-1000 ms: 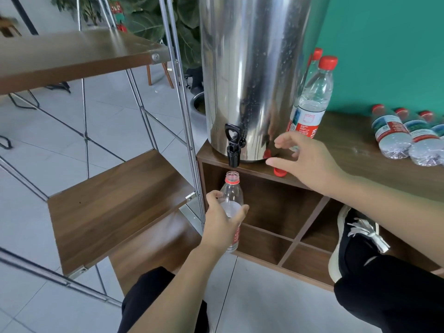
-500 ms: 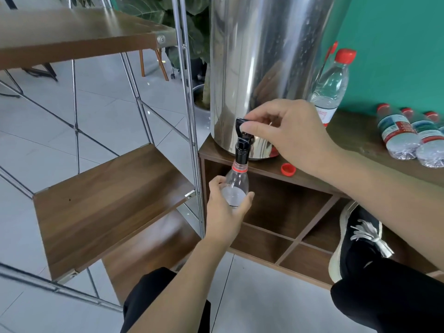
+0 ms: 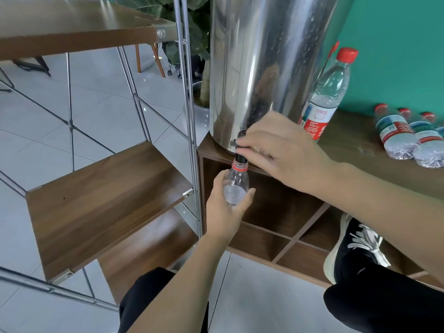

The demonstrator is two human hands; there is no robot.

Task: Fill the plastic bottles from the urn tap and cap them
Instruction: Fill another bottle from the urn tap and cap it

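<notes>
While our left hand (image 3: 224,207) grips the open plastic bottle (image 3: 236,186) upright, its mouth sits right under the black tap (image 3: 241,150) of the steel urn (image 3: 269,68), where our right hand (image 3: 288,152) curls its fingers over the tap lever. Farther right on the wooden counter (image 3: 355,145): one capped bottle (image 3: 330,92) standing just beside the urn; three capped bottles (image 3: 408,138) lying down.

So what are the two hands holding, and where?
The left hand grips the clear plastic bottle around its body. The right hand pinches the black tap lever on the shiny steel urn.
</notes>
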